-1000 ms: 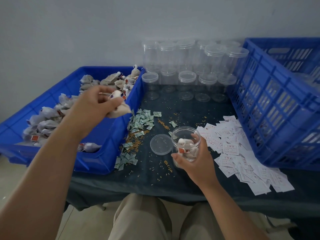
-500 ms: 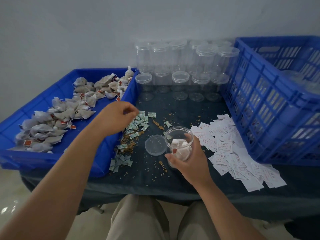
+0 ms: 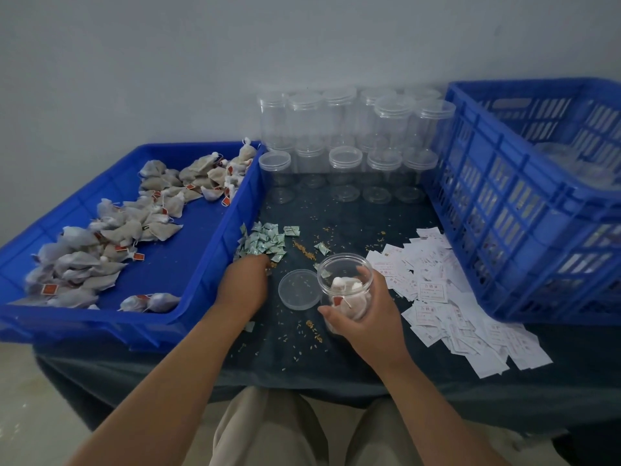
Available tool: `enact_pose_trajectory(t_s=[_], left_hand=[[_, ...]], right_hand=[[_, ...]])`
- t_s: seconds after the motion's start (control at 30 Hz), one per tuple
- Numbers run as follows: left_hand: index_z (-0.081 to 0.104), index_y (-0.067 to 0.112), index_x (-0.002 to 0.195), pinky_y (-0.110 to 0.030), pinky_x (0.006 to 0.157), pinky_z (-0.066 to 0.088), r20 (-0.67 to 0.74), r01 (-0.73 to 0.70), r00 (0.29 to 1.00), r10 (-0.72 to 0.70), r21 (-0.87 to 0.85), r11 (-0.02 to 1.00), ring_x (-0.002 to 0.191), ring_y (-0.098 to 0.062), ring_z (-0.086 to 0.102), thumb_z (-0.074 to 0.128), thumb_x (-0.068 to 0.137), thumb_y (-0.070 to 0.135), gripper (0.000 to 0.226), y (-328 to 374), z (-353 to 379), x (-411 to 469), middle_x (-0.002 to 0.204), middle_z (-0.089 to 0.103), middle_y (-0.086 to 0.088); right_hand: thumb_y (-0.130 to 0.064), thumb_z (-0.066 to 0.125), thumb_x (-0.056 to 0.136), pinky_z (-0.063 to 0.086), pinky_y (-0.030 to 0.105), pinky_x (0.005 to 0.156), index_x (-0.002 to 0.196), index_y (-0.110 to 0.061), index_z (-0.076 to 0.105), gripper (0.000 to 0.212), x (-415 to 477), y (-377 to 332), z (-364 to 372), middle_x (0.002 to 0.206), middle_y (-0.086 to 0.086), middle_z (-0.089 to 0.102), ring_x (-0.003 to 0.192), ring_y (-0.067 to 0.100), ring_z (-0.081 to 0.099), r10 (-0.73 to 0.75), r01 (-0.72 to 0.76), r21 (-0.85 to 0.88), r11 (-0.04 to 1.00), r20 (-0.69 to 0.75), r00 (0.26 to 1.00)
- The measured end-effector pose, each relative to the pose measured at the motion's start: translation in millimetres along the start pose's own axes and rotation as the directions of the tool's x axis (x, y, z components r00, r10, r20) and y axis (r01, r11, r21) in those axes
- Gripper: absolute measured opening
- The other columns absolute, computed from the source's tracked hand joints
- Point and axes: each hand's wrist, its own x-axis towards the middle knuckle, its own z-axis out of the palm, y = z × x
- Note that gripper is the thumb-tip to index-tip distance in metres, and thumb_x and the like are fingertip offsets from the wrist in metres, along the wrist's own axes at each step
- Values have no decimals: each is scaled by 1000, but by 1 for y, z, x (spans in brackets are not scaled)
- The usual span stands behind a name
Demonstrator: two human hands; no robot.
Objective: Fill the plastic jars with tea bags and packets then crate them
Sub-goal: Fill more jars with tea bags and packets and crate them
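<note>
The right hand (image 3: 366,317) grips the open jar (image 3: 344,284) near the packets (image 3: 265,242), probably for quick filling; the left hand (image 3: 243,285) reaches them, and I cannot tell how its fingers lie.

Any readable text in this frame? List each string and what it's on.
"合格证": red heading, as best it reads, on a white paper slip right of the held jar; the lines under it are too small.
Other white slips: red print, too small or blurred to read.
Green packets: print blurred, unreadable.
Red tea-bag tags: nothing legible.
Crate, tray: no text seen.
</note>
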Motion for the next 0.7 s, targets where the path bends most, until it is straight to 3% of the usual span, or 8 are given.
enact_pose_trajectory(t_s=[0.1,0.13,0.23,0.4,0.5,0.53,0.63,0.7], left_hand=[[72,23,122,-29,81,56,-112,-43,994,17,-232,972,96,-12,68,64,102,21,22,9,-11,-5,111,74,6],[72,26,124,-23,81,55,-135,-63,991,18,-340,938,93,-1,67,65,102,25,22,15,-18,-8,108,73,14],[73,36,122,-6,73,51,-136,-176,984,119,-577,798,93,9,67,66,103,27,22,40,-44,-17,98,72,30],[69,37,132,-7,82,51,-60,-334,921,385,-630,701,93,11,69,67,104,27,31,78,-61,-31,104,76,27],[66,35,138,-5,57,43,-10,-340,904,428,-625,703,59,8,60,52,111,29,31,87,-58,-31,109,76,27],[66,35,136,-7,53,43,-24,-331,910,415,-647,687,56,6,59,49,112,29,30,88,-59,-31,110,76,27],[67,43,119,-12,71,53,-124,-278,954,274,-708,650,88,3,70,49,111,26,26,88,-61,-24,106,73,32],[68,45,108,-13,75,54,-106,-233,970,218,-664,711,93,6,67,54,109,26,23,86,-56,-15,100,73,27]], right_hand=[[-68,90,63,53,11,85,130,-52,49,81,1,-1,0,120,-24,70,107,3,72,2,-2,10,1000,6,1000],[-68,91,64,53,11,86,133,-48,50,82,1,-1,0,121,-22,70,109,4,72,-5,5,14,1000,13,1000],[-64,91,65,55,14,87,136,-37,53,85,2,1,1,122,-20,70,110,6,72,-23,23,24,999,29,999],[-65,92,67,59,20,83,133,-43,52,80,1,-1,1,120,-17,72,105,9,74,-15,13,49,999,36,999],[-75,88,66,58,16,80,131,-50,49,80,0,-4,0,119,-19,71,103,7,74,-12,12,38,999,20,1000],[-73,89,66,56,14,81,131,-52,49,79,0,-5,-1,120,-21,70,105,5,73,-16,15,33,999,7,1000],[-62,93,66,56,17,87,131,-49,48,80,-3,-5,-1,122,-26,68,109,4,72,-8,9,44,999,-29,1000],[-57,96,69,57,18,88,134,-43,48,82,-4,-6,-5,121,-26,68,109,5,72,38,-28,118,993,-84,996]])
